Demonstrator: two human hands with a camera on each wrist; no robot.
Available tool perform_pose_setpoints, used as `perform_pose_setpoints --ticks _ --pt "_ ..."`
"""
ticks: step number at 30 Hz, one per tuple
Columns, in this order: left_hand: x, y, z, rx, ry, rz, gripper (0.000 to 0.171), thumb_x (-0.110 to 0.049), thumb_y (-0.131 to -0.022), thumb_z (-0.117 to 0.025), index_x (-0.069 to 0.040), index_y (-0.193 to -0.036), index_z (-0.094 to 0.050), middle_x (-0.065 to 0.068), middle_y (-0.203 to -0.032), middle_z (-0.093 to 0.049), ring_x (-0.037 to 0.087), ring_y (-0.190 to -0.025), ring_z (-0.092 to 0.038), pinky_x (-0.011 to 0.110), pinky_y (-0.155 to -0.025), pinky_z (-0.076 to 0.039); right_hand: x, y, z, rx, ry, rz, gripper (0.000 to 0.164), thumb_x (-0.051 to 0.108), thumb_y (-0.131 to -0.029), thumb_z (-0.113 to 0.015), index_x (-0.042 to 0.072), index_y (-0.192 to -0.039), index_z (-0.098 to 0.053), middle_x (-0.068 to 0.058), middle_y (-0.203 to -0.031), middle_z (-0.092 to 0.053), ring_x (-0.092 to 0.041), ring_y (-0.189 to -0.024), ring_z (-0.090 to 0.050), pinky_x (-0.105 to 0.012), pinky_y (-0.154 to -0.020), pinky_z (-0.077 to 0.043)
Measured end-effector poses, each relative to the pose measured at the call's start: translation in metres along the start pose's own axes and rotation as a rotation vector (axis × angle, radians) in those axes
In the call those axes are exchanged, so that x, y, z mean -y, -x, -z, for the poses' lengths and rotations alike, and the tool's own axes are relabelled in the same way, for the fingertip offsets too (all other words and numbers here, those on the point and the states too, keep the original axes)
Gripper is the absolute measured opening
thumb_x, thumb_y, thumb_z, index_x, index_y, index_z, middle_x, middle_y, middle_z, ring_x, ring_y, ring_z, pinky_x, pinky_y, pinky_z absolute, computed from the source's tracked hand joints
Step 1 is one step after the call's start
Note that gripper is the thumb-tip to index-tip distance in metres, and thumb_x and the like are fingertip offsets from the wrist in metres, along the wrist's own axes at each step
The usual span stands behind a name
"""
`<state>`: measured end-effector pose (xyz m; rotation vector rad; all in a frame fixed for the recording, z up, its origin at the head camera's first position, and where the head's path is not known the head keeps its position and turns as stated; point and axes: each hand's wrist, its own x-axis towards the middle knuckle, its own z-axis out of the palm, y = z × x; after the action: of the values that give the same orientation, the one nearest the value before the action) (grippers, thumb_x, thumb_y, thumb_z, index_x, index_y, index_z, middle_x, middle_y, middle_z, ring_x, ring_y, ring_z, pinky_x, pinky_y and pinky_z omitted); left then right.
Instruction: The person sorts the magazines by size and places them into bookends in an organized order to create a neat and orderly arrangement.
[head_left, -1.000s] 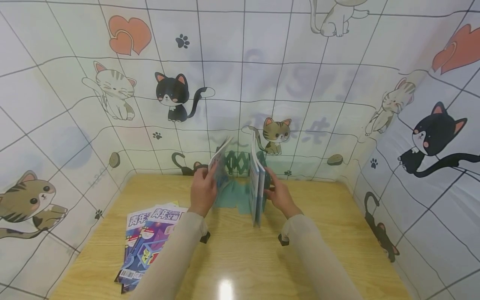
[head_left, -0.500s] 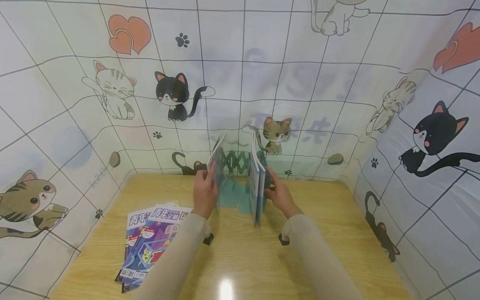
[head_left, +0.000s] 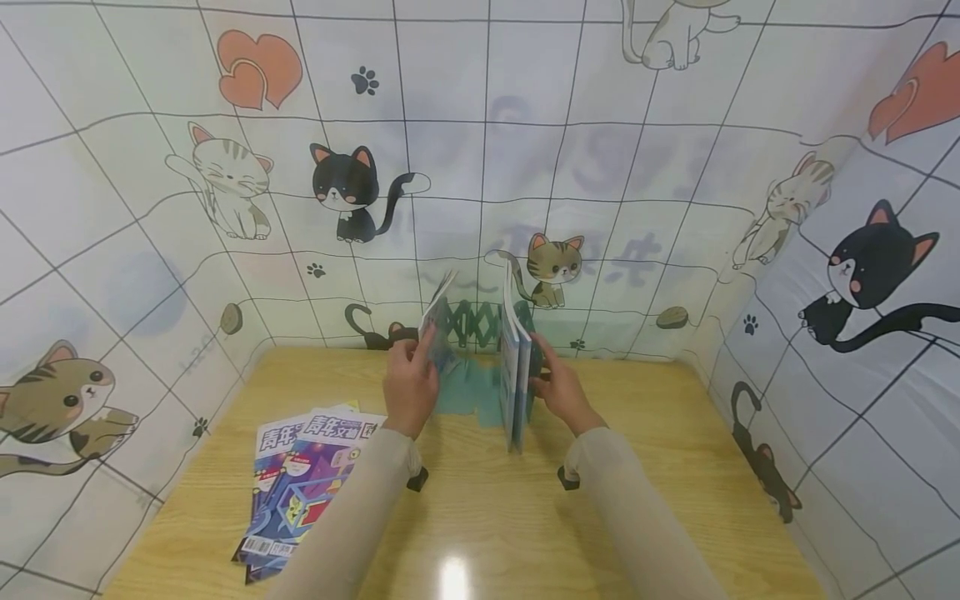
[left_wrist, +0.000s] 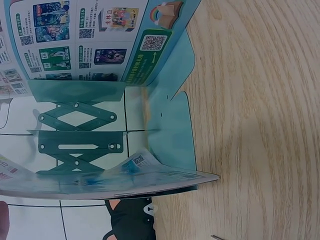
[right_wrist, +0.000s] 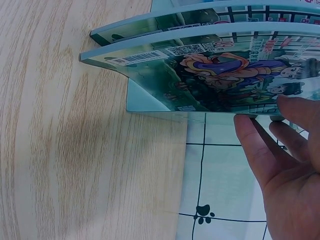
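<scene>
In the head view, a teal expandable book stand (head_left: 459,392) with folding scissor arms stands at the back of the table. My left hand (head_left: 410,387) pinches a tilted magazine (head_left: 437,312) at its left end, thumb on the inner side. From below in the left wrist view, that magazine (left_wrist: 120,185) looks slightly fanned; only a bit of a fingertip (left_wrist: 4,220) shows. Several upright magazines (head_left: 513,375) lean together at the right end. My right hand (head_left: 562,392) touches their outer side; in the right wrist view, its fingertips (right_wrist: 244,122) meet the end edge below the illustrated cover (right_wrist: 220,75).
Two overlapping purple magazines (head_left: 315,475) lie flat on the left of the wooden table (head_left: 480,517). Behind and at both sides hangs a white cloth (head_left: 450,167) printed with grid lines and cartoon cats.
My left hand and the magazine in it tilt slightly left, then back a little to the right. The right hand and the right-hand magazines stay in place.
</scene>
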<state>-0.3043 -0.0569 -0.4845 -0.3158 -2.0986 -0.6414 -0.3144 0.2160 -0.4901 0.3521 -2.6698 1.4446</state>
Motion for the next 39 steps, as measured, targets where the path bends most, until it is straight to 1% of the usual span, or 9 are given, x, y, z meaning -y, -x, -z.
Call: perform_pose_setpoints --ticks 4,7,10,15,19,22,26,31,39 --pt "0.001 0.003 0.000 -0.032 -0.018 -0.032 0.061 0.003 -0.077 -0.070 -0.017 -0.134 -0.060 0.015 -0.107 -0.053 0.029 -0.082 -0.051 0.041 -0.050 -0.046 0.000 0.000 0.000 0.002 -0.006 0.002 0.085 -0.010 -0.091 -0.060 0.034 -0.153 -0.023 -0.029 -0.136 -0.049 -0.044 -0.108 -0.061 -0.037 -0.071 -0.057" --pt "0.001 0.005 0.001 -0.046 -0.013 -0.048 0.059 0.002 -0.075 -0.073 -0.017 -0.130 -0.062 0.016 -0.109 -0.054 0.029 -0.081 -0.052 0.040 -0.048 -0.045 0.000 0.001 0.000 0.003 -0.006 0.007 0.084 -0.010 -0.091 -0.059 0.032 -0.154 -0.023 -0.029 -0.136 -0.049 -0.044 -0.108 -0.061 -0.037 -0.071 -0.057" --pt "0.001 0.007 0.001 -0.042 -0.011 -0.058 0.056 0.001 -0.076 -0.072 -0.017 -0.128 -0.064 0.015 -0.111 -0.055 0.028 -0.080 -0.053 0.039 -0.049 -0.045 0.001 0.001 0.000 0.003 -0.004 0.007 0.084 -0.010 -0.091 -0.060 0.031 -0.154 -0.023 -0.029 -0.135 -0.049 -0.044 -0.108 -0.061 -0.038 -0.071 -0.057" --pt "0.001 0.010 0.003 -0.029 -0.017 -0.083 0.049 -0.004 -0.080 -0.071 -0.019 -0.126 -0.065 0.016 -0.111 -0.055 0.027 -0.081 -0.054 0.037 -0.047 -0.046 0.002 0.001 0.000 0.007 -0.006 -0.012 0.085 -0.008 -0.091 -0.060 0.036 -0.153 -0.023 -0.028 -0.136 -0.049 -0.044 -0.109 -0.060 -0.038 -0.072 -0.057" --pt "0.003 0.013 0.004 -0.046 0.018 -0.109 0.047 -0.005 -0.080 -0.072 -0.018 -0.124 -0.066 0.015 -0.111 -0.056 0.027 -0.082 -0.054 0.037 -0.049 -0.046 0.002 0.001 -0.001 0.008 -0.013 -0.006 0.085 -0.009 -0.091 -0.060 0.036 -0.153 -0.023 -0.028 -0.137 -0.048 -0.044 -0.109 -0.060 -0.038 -0.072 -0.057" --pt "0.005 0.016 0.006 -0.059 0.070 -0.135 0.048 -0.002 -0.077 -0.074 -0.015 -0.122 -0.067 0.015 -0.111 -0.057 0.027 -0.081 -0.053 0.038 -0.050 -0.045 0.001 0.001 0.000 0.006 -0.006 0.011 0.086 -0.010 -0.090 -0.061 0.032 -0.154 -0.023 -0.029 -0.135 -0.049 -0.044 -0.108 -0.061 -0.038 -0.073 -0.057" --pt "0.011 0.023 0.007 -0.056 0.116 -0.166 0.049 0.002 -0.073 -0.077 -0.013 -0.119 -0.068 0.016 -0.110 -0.058 0.026 -0.079 -0.051 0.038 -0.049 -0.044 -0.001 0.001 0.000 0.010 0.001 0.030 0.085 -0.010 -0.089 -0.062 0.026 -0.155 -0.022 -0.031 -0.132 -0.050 -0.044 -0.106 -0.061 -0.038 -0.073 -0.057" --pt "0.015 0.031 0.010 -0.030 0.136 -0.157 0.047 0.000 -0.075 -0.075 -0.014 -0.119 -0.068 0.013 -0.110 -0.058 0.025 -0.081 -0.051 0.037 -0.049 -0.045 0.000 0.001 0.000 0.018 -0.006 0.036 0.084 -0.010 -0.090 -0.062 0.026 -0.155 -0.022 -0.032 -0.133 -0.050 -0.045 -0.107 -0.061 -0.038 -0.074 -0.057" --pt "0.020 0.040 0.014 0.012 0.122 -0.142 0.040 -0.008 -0.083 -0.069 -0.014 -0.123 -0.067 0.013 -0.109 -0.058 0.027 -0.086 -0.054 0.040 -0.055 -0.049 0.002 0.002 0.001 0.006 -0.005 0.028 0.087 -0.010 -0.090 -0.061 0.033 -0.155 -0.022 -0.030 -0.133 -0.050 -0.043 -0.106 -0.062 -0.036 -0.074 -0.057"
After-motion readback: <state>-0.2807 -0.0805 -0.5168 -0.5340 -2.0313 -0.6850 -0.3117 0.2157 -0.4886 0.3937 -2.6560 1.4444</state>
